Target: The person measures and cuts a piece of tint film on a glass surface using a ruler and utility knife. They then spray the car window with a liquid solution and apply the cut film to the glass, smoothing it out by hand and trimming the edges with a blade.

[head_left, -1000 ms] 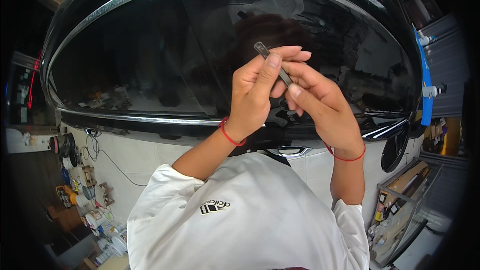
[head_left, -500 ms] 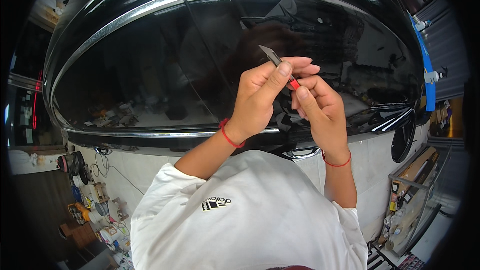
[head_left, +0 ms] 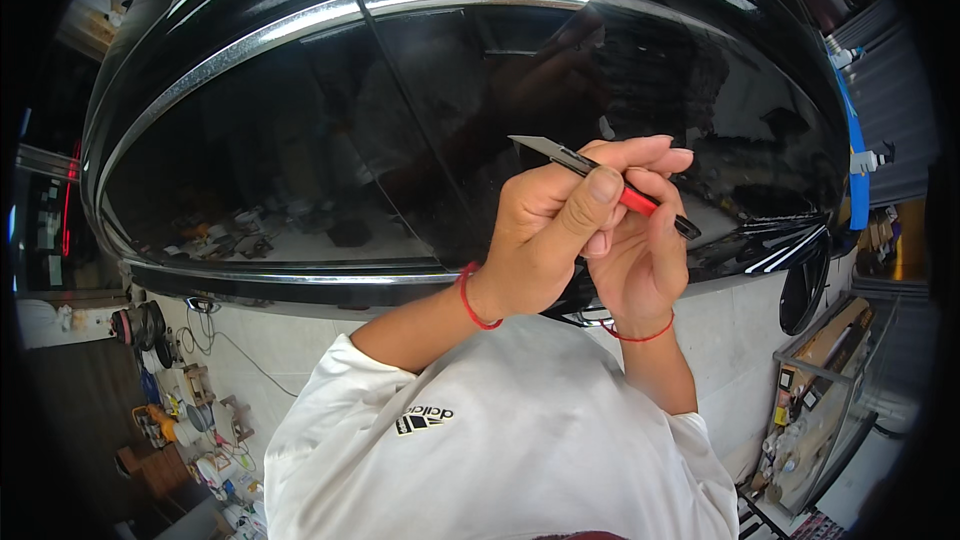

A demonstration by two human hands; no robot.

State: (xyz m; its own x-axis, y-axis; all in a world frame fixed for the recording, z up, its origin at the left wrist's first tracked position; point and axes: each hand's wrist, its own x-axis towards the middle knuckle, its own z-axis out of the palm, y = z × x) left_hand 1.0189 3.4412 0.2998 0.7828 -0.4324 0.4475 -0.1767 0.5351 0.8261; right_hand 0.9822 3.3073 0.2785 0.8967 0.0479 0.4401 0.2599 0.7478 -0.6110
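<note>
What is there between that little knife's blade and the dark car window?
Nothing visible. The left hand and right hand both grip the knife; its blade points up-left, with only open air before the dark window. How close it is cannot be told.

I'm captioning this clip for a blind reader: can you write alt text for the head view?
Two bare hands, left and right, hold a slim red and black knife together in front of a glossy black car, blade pointing up and left. Both wrists wear red string bands, and the person wears a white shirt.
</note>
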